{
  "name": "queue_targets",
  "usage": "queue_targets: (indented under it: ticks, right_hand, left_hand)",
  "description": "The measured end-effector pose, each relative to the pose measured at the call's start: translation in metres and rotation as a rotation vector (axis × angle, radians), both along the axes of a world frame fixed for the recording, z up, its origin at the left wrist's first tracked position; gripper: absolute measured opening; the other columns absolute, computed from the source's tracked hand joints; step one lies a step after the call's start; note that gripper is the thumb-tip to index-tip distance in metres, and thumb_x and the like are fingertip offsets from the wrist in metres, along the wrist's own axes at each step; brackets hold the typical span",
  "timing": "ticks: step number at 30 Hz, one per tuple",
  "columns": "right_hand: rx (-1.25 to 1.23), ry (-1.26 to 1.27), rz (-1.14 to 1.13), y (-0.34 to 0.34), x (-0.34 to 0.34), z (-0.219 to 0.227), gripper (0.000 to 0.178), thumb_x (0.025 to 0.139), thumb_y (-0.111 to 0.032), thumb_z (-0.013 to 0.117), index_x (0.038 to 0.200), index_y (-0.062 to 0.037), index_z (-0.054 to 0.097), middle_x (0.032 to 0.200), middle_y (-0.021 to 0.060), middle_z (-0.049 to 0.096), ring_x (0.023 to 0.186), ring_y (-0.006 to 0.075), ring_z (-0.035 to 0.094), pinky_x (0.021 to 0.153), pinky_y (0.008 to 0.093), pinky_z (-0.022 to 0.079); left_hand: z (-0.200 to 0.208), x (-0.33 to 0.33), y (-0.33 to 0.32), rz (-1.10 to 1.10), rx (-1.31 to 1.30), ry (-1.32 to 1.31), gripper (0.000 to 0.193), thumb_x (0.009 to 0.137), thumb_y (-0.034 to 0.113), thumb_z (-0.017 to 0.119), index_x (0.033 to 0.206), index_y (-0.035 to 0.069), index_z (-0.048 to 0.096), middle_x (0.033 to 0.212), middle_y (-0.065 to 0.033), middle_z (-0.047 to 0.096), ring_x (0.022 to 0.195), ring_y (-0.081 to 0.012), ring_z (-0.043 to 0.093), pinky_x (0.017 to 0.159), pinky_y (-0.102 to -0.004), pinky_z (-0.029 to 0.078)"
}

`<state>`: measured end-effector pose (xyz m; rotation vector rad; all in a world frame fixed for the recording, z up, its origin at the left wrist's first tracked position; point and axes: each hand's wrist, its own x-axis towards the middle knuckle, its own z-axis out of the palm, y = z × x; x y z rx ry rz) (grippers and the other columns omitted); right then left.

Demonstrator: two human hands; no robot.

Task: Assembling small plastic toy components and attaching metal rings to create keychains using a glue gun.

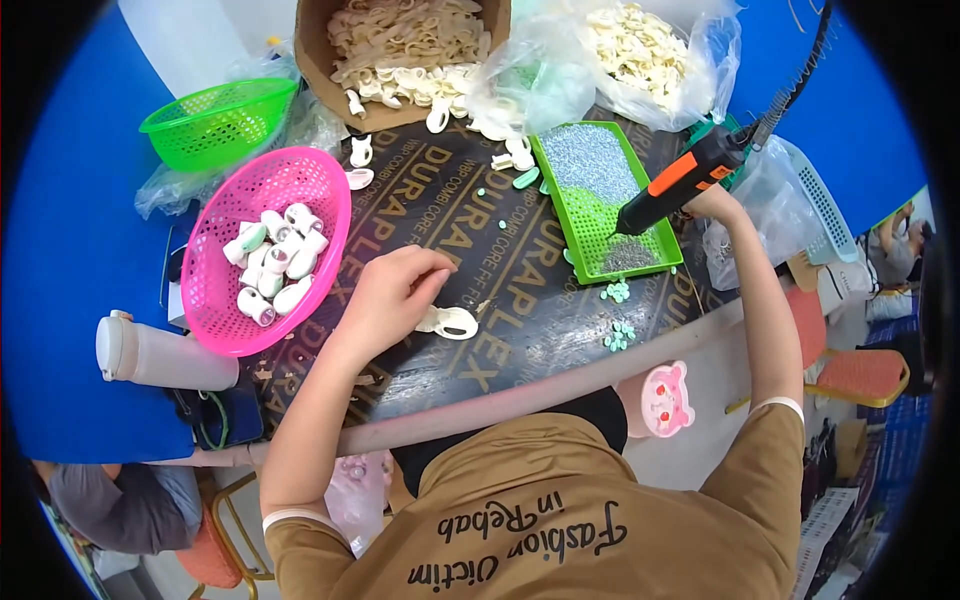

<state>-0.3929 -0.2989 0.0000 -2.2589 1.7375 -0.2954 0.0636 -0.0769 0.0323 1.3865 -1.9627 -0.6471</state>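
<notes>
My right hand (pixel 712 205) is closed around a black and orange electric screwdriver (pixel 682 180), its fingers largely hidden behind the tool. The screwdriver's tip points down over small dark screws (pixel 630 254) at the near end of a green perforated tray (pixel 660 200). Silvery small pieces (pixel 590 160) fill the tray's far part. My left hand (pixel 395 290) hovers low over the dark board, fingers curled toward the thumb; whatever they pinch, if anything, is hidden. Right beside it, a white plastic part with a ring-shaped end (pixel 458 322) lies on the board, partly covered by the hand.
On the left stand a pink basket (pixel 338 215) of white assembled parts, a green basket (pixel 215 125) and a lying bottle (pixel 170 355). A cardboard box (pixel 312 50) and a plastic bag (pixel 715 60) hold pale parts at the back. Mint-green bits (pixel 618 335) lie near the front edge.
</notes>
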Motion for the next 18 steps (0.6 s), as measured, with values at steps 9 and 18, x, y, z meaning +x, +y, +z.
queue_targets:
  ticks: [9, 18]
  right_hand:
    - [-0.182, 0.107, 0.125, -0.009, -0.020, -0.006, 0.012, 0.064, 0.000, 0.057, 0.074, 0.0006, 0.063, 0.077, 0.0189, 0.063, 0.077, 0.0318, 0.062, 0.067, 0.0368, 0.049]
    - [0.229, -0.063, -0.090, 0.028, 0.019, 0.032, 0.003, 0.070, 0.002, 0.056, 0.068, 0.0026, 0.059, 0.060, 0.0106, 0.057, 0.051, 0.0195, 0.059, 0.046, 0.0311, 0.050]
  left_hand:
    - [-0.001, 0.000, -0.003, -0.013, -0.041, 0.004, 0.011, 0.081, 0.002, 0.056, 0.090, 0.001, 0.062, 0.070, -0.0082, 0.056, 0.062, -0.0174, 0.054, 0.056, -0.0272, 0.041]
    - [-0.005, 0.003, -0.004, -0.037, -0.102, -0.001, 0.011, 0.082, 0.005, 0.057, 0.090, 0.001, 0.062, 0.076, -0.0101, 0.059, 0.065, -0.0187, 0.056, 0.058, -0.0276, 0.043]
